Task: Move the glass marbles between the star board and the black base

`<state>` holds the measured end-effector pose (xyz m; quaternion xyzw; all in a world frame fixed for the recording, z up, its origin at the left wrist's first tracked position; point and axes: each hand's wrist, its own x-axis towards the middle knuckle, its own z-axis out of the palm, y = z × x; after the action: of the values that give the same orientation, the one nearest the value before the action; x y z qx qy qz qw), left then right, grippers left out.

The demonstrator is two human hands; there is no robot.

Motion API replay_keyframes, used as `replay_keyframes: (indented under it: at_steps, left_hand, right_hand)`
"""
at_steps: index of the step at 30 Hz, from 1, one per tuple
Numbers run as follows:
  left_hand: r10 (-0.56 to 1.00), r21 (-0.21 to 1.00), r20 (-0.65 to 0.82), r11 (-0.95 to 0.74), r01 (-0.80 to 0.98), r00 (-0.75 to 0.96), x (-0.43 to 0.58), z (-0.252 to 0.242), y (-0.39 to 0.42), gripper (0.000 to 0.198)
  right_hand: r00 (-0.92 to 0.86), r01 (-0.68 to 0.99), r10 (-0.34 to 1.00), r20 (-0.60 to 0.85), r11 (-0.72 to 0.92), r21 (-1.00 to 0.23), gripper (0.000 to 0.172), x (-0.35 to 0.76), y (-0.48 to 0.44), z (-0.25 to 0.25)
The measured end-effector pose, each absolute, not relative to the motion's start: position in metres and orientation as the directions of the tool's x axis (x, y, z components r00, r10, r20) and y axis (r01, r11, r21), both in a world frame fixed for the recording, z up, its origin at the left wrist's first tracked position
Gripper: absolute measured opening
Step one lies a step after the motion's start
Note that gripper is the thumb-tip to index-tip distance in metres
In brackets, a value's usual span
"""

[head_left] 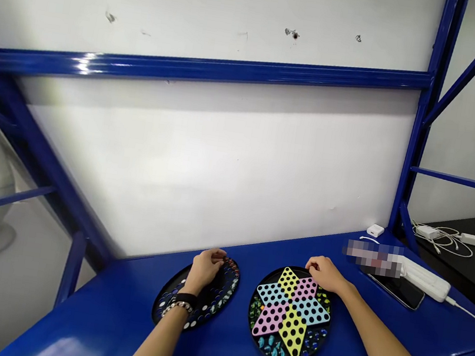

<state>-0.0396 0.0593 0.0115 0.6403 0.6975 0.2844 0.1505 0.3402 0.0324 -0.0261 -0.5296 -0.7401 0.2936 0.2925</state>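
Note:
My left hand (206,265) reaches over a round black tray (160,315), with a dark band and a beaded bracelet on its wrist. Its fingers are bent together by the reddish marbles (232,265) near the far rim; what they hold is hidden. Greenish-white marbles (224,295) line the tray's right side. My right hand (324,272) is closed at the upper right rim of a round Chinese checkers board (285,304), and I cannot see what is in its fingers. Around the coloured star lie teal marbles (272,347), dark blue marbles (315,341) and yellow-green marbles (324,298).
Both round pieces rest on a blue table (108,325) against a white wall panel with a blue frame bar (235,72). At right are a phone (403,292), a white power bank (427,282) with a cable, and a white adapter (375,230). A black table (445,224) holds chargers.

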Motion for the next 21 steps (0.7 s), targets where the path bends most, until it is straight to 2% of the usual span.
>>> replay_keyframes:
  at_steps: [7,12,14,17,21]
  left_hand:
    - [0.972,0.604,0.198,-0.021,0.797,-0.124,-0.032,0.022,0.049,0.023]
    - [0.961,0.639,0.275,-0.167,0.751,-0.02,0.008,0.041,0.029,0.03]
    - [0.956,0.66,0.28,-0.257,0.706,0.086,0.034,0.048,0.014,0.032]
    - [0.914,0.634,0.233,-0.402,0.661,0.333,0.076,0.053,-0.016,0.033]
    - [0.792,0.479,0.16,-0.584,0.655,0.589,0.13,0.053,-0.044,0.033]
  right_hand:
    - [-0.261,0.59,0.953,0.154,0.284,-0.756,0.019,0.339,0.033,-0.027]
    - [-0.205,0.567,0.952,0.226,0.304,-0.766,0.022,0.339,0.035,-0.026]
    - [-0.181,0.563,0.95,0.255,0.313,-0.765,0.022,0.339,0.035,-0.026]
    - [-0.154,0.562,0.944,0.292,0.326,-0.76,0.021,0.339,0.035,-0.024]
    - [-0.12,0.566,0.932,0.342,0.348,-0.748,0.02,0.34,0.035,-0.023]
